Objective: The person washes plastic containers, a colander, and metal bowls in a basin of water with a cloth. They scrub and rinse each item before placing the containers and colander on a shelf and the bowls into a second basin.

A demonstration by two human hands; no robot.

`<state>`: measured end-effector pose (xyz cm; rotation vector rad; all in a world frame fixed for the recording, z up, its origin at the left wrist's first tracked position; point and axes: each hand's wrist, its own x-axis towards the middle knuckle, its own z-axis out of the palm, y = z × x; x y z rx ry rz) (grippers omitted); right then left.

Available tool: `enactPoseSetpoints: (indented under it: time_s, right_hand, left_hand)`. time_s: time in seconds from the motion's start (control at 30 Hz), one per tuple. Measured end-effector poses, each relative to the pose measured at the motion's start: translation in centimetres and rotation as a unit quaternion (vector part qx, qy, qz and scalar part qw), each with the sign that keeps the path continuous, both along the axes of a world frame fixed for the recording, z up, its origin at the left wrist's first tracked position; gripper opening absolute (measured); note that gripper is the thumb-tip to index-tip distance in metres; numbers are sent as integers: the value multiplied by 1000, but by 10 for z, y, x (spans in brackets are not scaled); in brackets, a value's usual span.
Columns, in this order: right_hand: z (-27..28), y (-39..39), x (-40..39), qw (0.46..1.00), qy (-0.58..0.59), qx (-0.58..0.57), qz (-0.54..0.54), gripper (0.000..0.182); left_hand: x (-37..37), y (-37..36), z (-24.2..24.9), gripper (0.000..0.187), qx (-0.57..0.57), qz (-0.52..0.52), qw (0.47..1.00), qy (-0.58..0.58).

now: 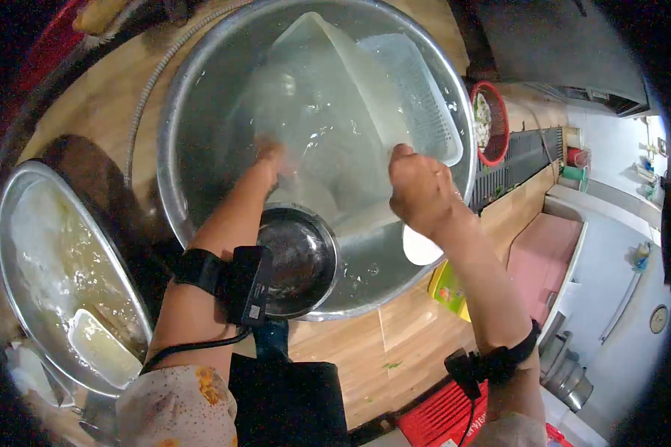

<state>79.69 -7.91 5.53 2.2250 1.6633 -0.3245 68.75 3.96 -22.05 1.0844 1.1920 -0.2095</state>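
Observation:
A large round metal basin [173, 112] full of cloudy water stands in front of me. In it lies a big pale plastic container [350, 74], mostly under water, with one corner pointing away from me. My right hand [423, 186] is closed at the container's right rim. My left hand [277, 160] reaches into the water inside the container; its fingers are blurred and partly submerged. A dark round pot [297, 261] sits at the basin's near side, beside my left forearm. A clear perforated basket [429, 97] leans along the right wall. Below my right hand shows a white rounded object [421, 247].
A second metal basin [67, 201] with water and a clear tray [104, 346] stands at left. A red basket [492, 123] with pale contents is beside a floor drain grate [518, 164]. A yellow-green container [447, 290], red crate [447, 413] and grey hose [145, 93] lie around.

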Motion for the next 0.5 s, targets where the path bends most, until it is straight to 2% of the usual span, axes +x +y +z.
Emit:
enactPoseSetpoints:
  time_s: [0.03, 0.07, 0.1, 0.13, 0.17, 0.2, 0.23, 0.27, 0.3, 0.33, 0.37, 0.4, 0.43, 0.47, 0.5]
  right_hand:
    - [-3, 2, 5, 997, 21, -38, -59, 25]
    - [-4, 4, 9, 990, 43, -71, -116, 24]
    - [-11, -4, 18, 988, 14, -61, -143, 23]
    - [-24, -15, 30, 984, -9, -51, -168, 23]
    - [-36, -18, 45, 973, -29, -94, -207, 24]
    - [-45, -23, 54, 973, -52, -83, -209, 32]
    - [-55, -24, 61, 969, -46, -50, -237, 40]
    - [-71, -40, 76, 986, -75, 96, -114, 47]
    - [-86, -24, 99, 962, -70, 71, -254, 30]
    - [-91, -26, 117, 967, -44, 82, -237, 16]
    - [-99, -35, 118, 938, 93, 211, -258, 19]
    - [-128, -52, 156, 976, -53, 138, -159, 26]
    - [-131, -64, 144, 938, 33, 262, -224, 26]
    - [-156, -87, 166, 903, 65, 372, -203, 26]
    - [-145, -94, 158, 920, 48, 378, -91, 26]
  left_hand:
    - [-6, -1, -5, 44, 150, -128, 980, 29]
    - [-13, 5, -5, 42, 297, -251, 919, 59]
    - [-21, 14, -5, 40, 431, -364, 821, 90]
    - [-36, 26, -4, 38, 542, -466, 688, 125]
    - [-33, 30, 14, 34, 499, -383, 765, 136]
    - [-22, 26, 32, 30, 453, -294, 827, 155]
    - [-22, 21, 9, 24, 460, -119, 873, 115]
    - [-22, 20, 19, 26, 459, -161, 865, 125]
    - [-18, 15, 31, 29, 506, -135, 841, 133]
    - [-19, 15, 85, 39, 420, 23, 904, 80]
    - [-14, 14, 90, 48, 374, 84, 922, 48]
    - [-14, 15, 106, 55, 400, 53, 915, 22]
    - [-16, 12, 124, 55, 385, 54, 921, 2]
    - [-16, 13, 139, 54, 366, 55, 929, -21]
    - [-15, 14, 146, 54, 370, 60, 927, -16]
